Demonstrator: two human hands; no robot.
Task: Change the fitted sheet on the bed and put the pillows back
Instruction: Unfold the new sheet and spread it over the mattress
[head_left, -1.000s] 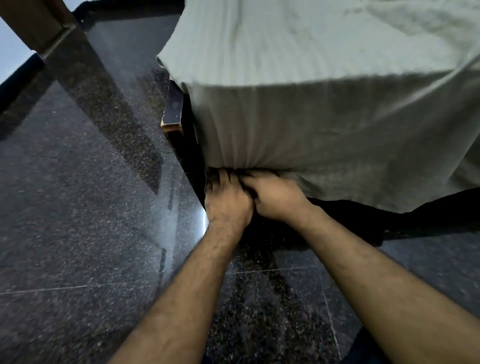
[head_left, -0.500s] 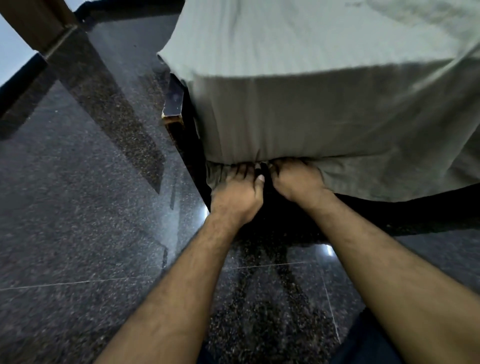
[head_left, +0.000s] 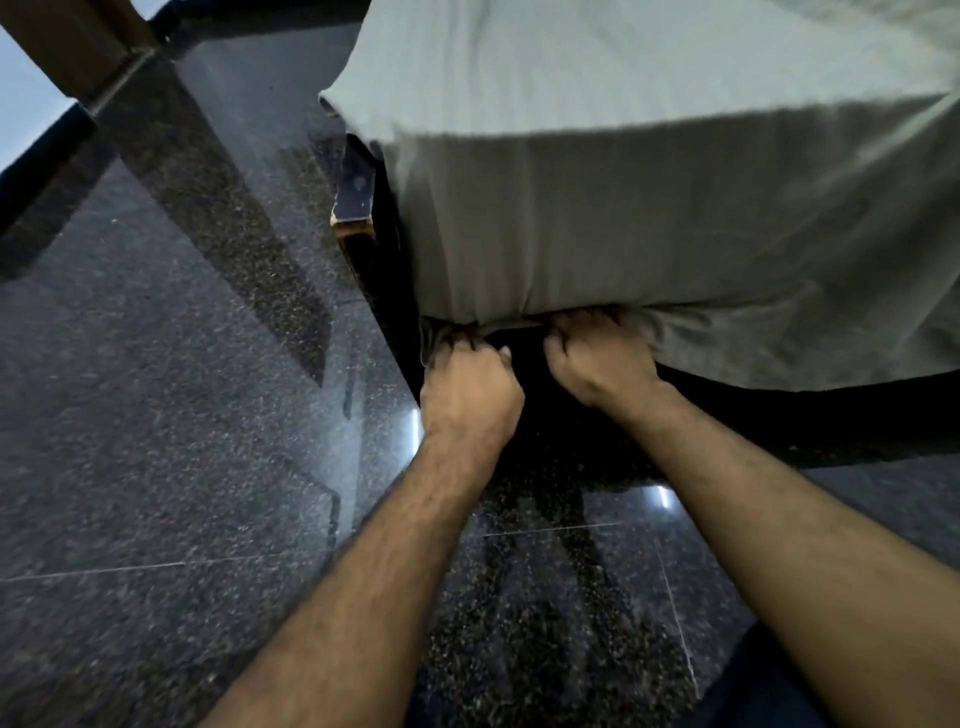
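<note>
The pale green sheet (head_left: 649, 218) is lying stretched over the corner of the mattress and hanging down its side, with its lower edge gathering into folds right where the person is working. The left hand (head_left: 470, 397) is curling its fingers round a bunch of that hem near the corner, and the right hand (head_left: 602, 364) is gripping the hem just beside it, knuckles up against the underside of the mattress; both are closed tight on cloth, with a short gap of dark space between them. To my eye they are tucking the edge under the corner, and doing that well means pulling the cloth down and inward evenly from both hands so the corner seam is sitting square, then working the slack further right, where the sheet is hanging loose and wrinkled. A corner of the dark wooden bed frame (head_left: 356, 200) is poking out just left of the mattress, and the cloth could snag there. All around, the polished dark stone floor (head_left: 156, 415) is reflecting light. No pillows are showing.
</note>
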